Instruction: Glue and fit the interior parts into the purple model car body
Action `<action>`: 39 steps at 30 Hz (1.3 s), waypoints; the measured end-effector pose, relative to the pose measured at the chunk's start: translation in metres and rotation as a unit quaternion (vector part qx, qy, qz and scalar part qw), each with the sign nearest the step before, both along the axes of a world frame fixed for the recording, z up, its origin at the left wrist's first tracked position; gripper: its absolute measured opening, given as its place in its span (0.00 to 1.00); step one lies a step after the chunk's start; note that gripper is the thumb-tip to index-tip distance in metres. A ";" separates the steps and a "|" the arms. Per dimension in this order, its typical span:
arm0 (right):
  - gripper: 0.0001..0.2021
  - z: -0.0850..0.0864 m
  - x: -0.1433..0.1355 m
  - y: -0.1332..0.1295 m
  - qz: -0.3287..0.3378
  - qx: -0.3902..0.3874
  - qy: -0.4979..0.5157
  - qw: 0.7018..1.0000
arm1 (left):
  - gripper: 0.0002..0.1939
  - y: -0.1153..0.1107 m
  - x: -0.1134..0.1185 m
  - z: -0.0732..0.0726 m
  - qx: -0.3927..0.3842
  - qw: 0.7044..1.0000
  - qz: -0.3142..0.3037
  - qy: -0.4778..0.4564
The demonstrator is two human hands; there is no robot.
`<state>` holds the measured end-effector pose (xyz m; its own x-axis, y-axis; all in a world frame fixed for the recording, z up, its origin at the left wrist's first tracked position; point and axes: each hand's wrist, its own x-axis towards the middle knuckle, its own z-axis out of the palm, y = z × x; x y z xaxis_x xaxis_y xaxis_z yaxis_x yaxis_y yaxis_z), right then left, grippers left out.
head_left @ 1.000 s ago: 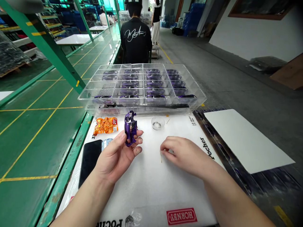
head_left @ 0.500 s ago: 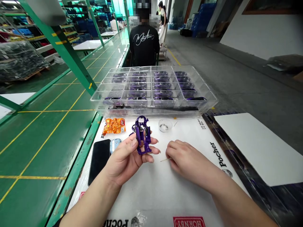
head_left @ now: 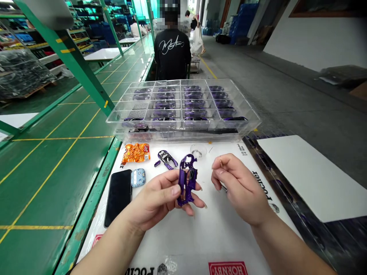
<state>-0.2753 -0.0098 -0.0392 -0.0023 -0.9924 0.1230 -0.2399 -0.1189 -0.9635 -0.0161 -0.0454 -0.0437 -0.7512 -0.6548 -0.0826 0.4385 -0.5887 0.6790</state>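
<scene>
A purple openwork car-body shell is held upright in my left hand, thumb on its left edge and fingers behind it. To its right, my right hand is closed in a pinch around a thin stick; a short dark tip also shows below the fingers. Another purple and black car part lies on the white sheet behind my left hand. Just behind the held shell stands a small clear dish with tiny pieces in it.
A clear compartment tray of purple car bodies spans the back. On the left lie an orange packet, a black phone and a blue patterned case. A white board is at right. A person sits ahead.
My left hand has moved right with the purple shell, uncovering the other car part. My right hand has lifted from the sheet and shifted right with the stick.
</scene>
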 end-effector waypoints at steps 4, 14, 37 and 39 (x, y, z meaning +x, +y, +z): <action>0.19 -0.003 -0.001 0.003 0.039 -0.074 -0.017 0.996 | 0.19 0.002 -0.003 -0.002 -0.021 0.999 -0.032 -0.023; 0.20 0.002 0.001 0.000 0.089 -0.119 0.052 0.988 | 0.25 0.004 -0.001 -0.008 -0.029 0.995 -0.082 -0.048; 0.19 0.000 0.002 0.001 0.099 -0.118 0.028 0.988 | 0.23 0.005 -0.007 -0.009 -0.033 0.996 -0.051 -0.072; 0.20 0.000 0.002 0.001 0.099 -0.113 0.030 0.988 | 0.22 0.006 -0.008 -0.009 -0.031 0.996 -0.042 -0.073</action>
<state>-0.2734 -0.0088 -0.0391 0.2032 -0.9201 0.3348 -0.2468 -0.3790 -0.8919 -0.0236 -0.0397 -0.0528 -0.7867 -0.5973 -0.1558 0.2835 -0.5738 0.7683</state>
